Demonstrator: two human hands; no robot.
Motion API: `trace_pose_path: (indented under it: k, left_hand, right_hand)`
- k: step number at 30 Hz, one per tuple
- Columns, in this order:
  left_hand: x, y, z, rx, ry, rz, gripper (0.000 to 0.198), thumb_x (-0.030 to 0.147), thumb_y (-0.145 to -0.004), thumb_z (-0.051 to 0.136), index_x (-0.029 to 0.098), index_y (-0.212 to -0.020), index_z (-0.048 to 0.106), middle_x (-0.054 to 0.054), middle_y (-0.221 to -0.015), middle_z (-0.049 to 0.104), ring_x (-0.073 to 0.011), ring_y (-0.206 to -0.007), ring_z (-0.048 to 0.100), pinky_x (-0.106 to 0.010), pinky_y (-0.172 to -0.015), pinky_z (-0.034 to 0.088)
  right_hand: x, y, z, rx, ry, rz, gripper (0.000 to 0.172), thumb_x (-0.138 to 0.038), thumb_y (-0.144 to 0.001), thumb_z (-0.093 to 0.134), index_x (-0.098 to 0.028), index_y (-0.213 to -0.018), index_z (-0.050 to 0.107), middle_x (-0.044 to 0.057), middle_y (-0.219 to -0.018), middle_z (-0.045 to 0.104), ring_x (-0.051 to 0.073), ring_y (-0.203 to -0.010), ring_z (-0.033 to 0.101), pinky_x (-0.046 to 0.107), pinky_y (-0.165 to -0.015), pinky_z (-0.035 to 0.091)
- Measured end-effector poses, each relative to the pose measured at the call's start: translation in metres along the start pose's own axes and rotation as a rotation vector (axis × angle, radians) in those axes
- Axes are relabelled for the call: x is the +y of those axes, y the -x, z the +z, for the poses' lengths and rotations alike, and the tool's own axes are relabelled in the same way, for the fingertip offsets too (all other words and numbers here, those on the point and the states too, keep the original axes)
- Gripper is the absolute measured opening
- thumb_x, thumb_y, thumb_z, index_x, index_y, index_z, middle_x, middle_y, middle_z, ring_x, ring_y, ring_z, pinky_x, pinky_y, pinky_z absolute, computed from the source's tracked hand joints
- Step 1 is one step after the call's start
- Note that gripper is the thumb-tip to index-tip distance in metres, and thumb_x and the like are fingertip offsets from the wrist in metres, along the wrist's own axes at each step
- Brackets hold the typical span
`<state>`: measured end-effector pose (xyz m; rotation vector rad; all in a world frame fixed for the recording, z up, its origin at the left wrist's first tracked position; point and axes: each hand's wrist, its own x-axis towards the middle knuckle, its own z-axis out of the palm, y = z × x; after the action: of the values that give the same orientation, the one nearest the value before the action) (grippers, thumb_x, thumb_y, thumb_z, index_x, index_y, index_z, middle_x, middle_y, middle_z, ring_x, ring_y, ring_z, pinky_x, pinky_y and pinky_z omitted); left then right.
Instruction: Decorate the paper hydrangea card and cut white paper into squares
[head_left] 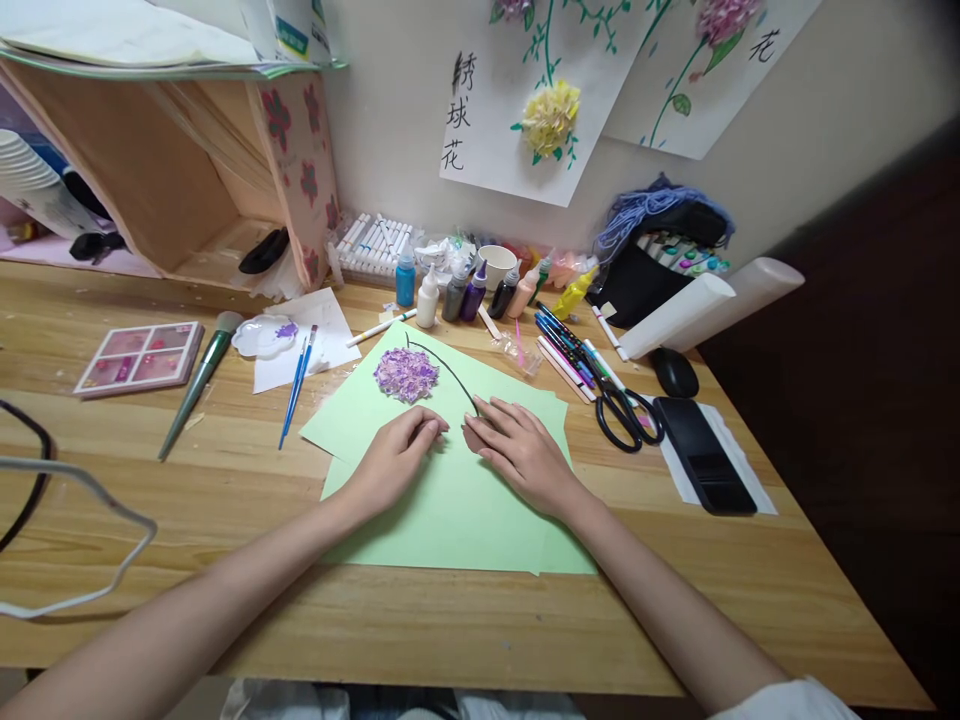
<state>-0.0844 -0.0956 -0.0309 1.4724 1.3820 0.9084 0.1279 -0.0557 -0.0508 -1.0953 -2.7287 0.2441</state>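
Light green sheets of paper (450, 520) lie under both hands. A round flower of crinkled purple and pink bits (406, 375) sits at the upper left of the top sheet. From beside it a thin black curved line (446, 366) runs down to a small brown piece (472, 438), partly covered by fingers. My right hand (525, 455) lies flat over this piece, its fingers stretched out. Left of it, my left hand (401, 452) rests on the paper, fingers curled and thumb against the index finger. Whatever it may hold is hidden.
Small paint bottles (474, 292) and boxed markers (375, 243) line the wall. Scissors (628, 418), pens (566, 345), a phone (705, 455) and a mouse (674, 373) lie right. Brushes (298, 385), a palette (264, 337) and a partitioned case (139, 358) are left. Flower pictures (495, 150) hang above.
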Motion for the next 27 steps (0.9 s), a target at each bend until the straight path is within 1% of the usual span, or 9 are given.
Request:
trace_pose_path:
  k: [2, 5, 8, 10, 12, 15, 19, 23, 27]
  left_hand:
    - [0.0, 0.0, 0.0, 0.006, 0.003, 0.001, 0.029, 0.037, -0.089, 0.037, 0.018, -0.086, 0.058, -0.003, -0.081, 0.062, -0.0171, -0.078, 0.056, -0.028, -0.072, 0.042]
    - [0.0, 0.0, 0.0, 0.003, 0.018, 0.003, 0.029, 0.038, -0.088, 0.038, 0.017, -0.087, 0.059, -0.004, -0.082, 0.063, -0.0174, -0.078, 0.056, -0.029, -0.072, 0.042]
    - [0.0, 0.001, 0.0, -0.036, 0.056, 0.008, 0.03, 0.038, -0.089, 0.038, 0.017, -0.091, 0.059, -0.005, -0.085, 0.063, -0.0173, -0.08, 0.055, -0.029, -0.074, 0.043]
    - [0.002, 0.001, 0.001, -0.097, 0.107, 0.018, 0.03, 0.037, -0.09, 0.038, 0.017, -0.096, 0.059, -0.005, -0.087, 0.062, -0.0166, -0.08, 0.056, -0.029, -0.075, 0.043]
    - [0.005, 0.002, 0.003, -0.186, 0.163, 0.029, 0.029, 0.035, -0.089, 0.039, 0.016, -0.098, 0.059, -0.004, -0.087, 0.062, -0.016, -0.078, 0.056, -0.028, -0.075, 0.044]
    - [0.008, 0.003, 0.006, -0.286, 0.213, 0.04, 0.025, 0.033, -0.089, 0.042, 0.016, -0.095, 0.059, -0.005, -0.088, 0.063, -0.0163, -0.081, 0.056, -0.028, -0.075, 0.044]
    - [0.006, 0.004, 0.009, -0.312, 0.279, 0.013, 0.024, 0.03, -0.087, 0.046, 0.016, -0.103, 0.057, -0.006, -0.091, 0.064, -0.0167, -0.085, 0.057, -0.029, -0.078, 0.044]
    - [0.002, 0.005, 0.01, -0.307, 0.327, -0.042, 0.037, 0.033, -0.083, 0.054, 0.017, -0.116, 0.048, -0.005, -0.085, 0.065, -0.0155, -0.079, 0.058, -0.029, -0.073, 0.044]
    - [0.004, 0.006, 0.013, -0.279, 0.207, -0.02, 0.029, 0.037, -0.078, 0.06, 0.013, -0.095, 0.062, -0.007, -0.086, 0.066, -0.017, -0.079, 0.058, -0.028, -0.069, 0.044]
  right_hand:
    - [0.001, 0.0, 0.001, -0.01, -0.003, 0.009, 0.048, -0.039, -0.093, 0.037, -0.026, -0.139, 0.033, 0.001, -0.147, 0.029, 0.022, -0.133, 0.028, 0.045, -0.107, 0.028]
    - [0.003, 0.0, 0.001, 0.001, -0.02, 0.018, 0.049, -0.039, -0.092, 0.038, -0.027, -0.14, 0.031, 0.002, -0.146, 0.031, 0.023, -0.132, 0.029, 0.047, -0.107, 0.028]
    - [0.0, 0.0, -0.001, 0.095, -0.083, -0.02, 0.051, -0.035, -0.092, 0.041, -0.026, -0.14, 0.029, 0.006, -0.146, 0.031, 0.025, -0.13, 0.033, 0.049, -0.104, 0.031]
    - [-0.006, 0.0, -0.002, 0.204, -0.18, -0.06, 0.051, -0.029, -0.091, 0.044, -0.026, -0.14, 0.03, 0.008, -0.141, 0.04, 0.024, -0.125, 0.04, 0.045, -0.101, 0.037]
    - [-0.013, 0.001, -0.002, 0.3, -0.307, -0.094, 0.048, -0.026, -0.09, 0.047, -0.029, -0.136, 0.037, 0.008, -0.127, 0.053, 0.021, -0.115, 0.049, 0.04, -0.095, 0.044]
    - [-0.023, 0.0, 0.0, 0.379, -0.455, -0.127, 0.041, -0.023, -0.087, 0.054, -0.028, -0.127, 0.049, 0.008, -0.11, 0.06, 0.019, -0.103, 0.057, 0.034, -0.086, 0.05]
    - [-0.027, 0.001, 0.002, 0.417, -0.498, -0.139, 0.03, -0.018, -0.085, 0.056, -0.024, -0.114, 0.06, 0.008, -0.101, 0.063, 0.018, -0.096, 0.06, 0.032, -0.081, 0.052]
    - [-0.027, 0.003, 0.004, 0.421, -0.471, -0.117, 0.017, -0.017, -0.085, 0.055, -0.021, -0.098, 0.066, 0.007, -0.085, 0.066, 0.017, -0.083, 0.062, 0.03, -0.07, 0.053]
    - [-0.033, 0.006, 0.004, 0.369, -0.474, -0.129, 0.018, -0.017, -0.085, 0.052, -0.021, -0.094, 0.066, 0.006, -0.085, 0.067, 0.016, -0.077, 0.062, 0.028, -0.066, 0.052]
